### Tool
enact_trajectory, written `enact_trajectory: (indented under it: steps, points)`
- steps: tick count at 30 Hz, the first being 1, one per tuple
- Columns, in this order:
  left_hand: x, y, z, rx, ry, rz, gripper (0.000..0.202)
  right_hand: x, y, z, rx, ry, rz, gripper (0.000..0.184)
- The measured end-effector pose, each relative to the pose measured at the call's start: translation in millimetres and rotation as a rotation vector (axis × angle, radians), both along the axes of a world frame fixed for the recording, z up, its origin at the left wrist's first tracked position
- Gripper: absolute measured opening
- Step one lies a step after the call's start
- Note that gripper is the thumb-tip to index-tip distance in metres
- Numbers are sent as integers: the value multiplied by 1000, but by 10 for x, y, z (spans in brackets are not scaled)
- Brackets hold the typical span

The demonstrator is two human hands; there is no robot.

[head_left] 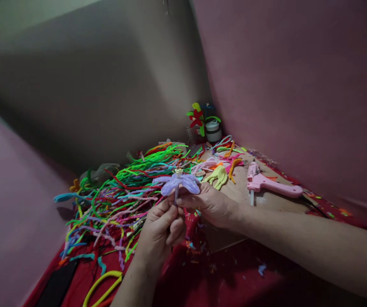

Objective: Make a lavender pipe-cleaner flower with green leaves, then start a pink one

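Note:
A purple pipe-cleaner flower (176,184) with pale yellow stamens at its top is held up in front of me. My left hand (164,228) pinches its short stem from below. Just above and to the right, my right hand (211,204) has its fingers closed on the flower's base and the underside of its petals. The two hands' fingertips nearly meet around the stem. Behind and left of them spreads a big heap of colourful pipe cleaners (119,187).
A pink glue gun (271,186) lies on a brown board (231,226) at right. Yellow scissor handles (103,288) and a black flat object (57,283) lie front left. A finished red flower (196,118) stands beside a lidded jar (214,131) in the corner. Scraps litter the red cloth (183,285).

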State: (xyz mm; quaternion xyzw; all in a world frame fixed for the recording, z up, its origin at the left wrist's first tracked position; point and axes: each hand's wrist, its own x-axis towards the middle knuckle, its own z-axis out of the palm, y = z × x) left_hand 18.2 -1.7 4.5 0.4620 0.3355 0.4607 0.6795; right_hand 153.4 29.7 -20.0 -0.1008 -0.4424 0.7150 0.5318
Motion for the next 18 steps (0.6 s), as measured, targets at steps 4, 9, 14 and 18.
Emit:
enact_trajectory:
  steps: [4,9,14,18]
  points:
    - [28,-20,20,36,74,46,16,2,3,8,23,-29,-46,18]
    - [29,-27,1,111,201,102,19,4,-1,38,21,-33,-95,21]
    - [42,-49,-37,256,400,204,17,6,-14,39,39,-27,-100,23]
    - [55,-62,-64,434,612,318,21,8,-29,43,45,-15,-104,22]
